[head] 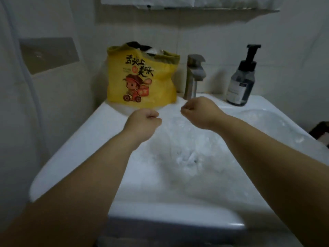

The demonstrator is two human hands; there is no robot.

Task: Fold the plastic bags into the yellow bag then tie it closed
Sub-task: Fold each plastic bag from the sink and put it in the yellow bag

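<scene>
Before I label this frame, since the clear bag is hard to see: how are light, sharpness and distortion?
Head view: dim, flat light and soft focus; the clear plastic bag held between left hand and right hand melts into the white sink; the yellow bag shows legible print; wide-angle bends the left wall.

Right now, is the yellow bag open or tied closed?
Open. The yellow bag stands upright at the back of the sink; its rim gapes, dark and white contents show, no knot.
</scene>
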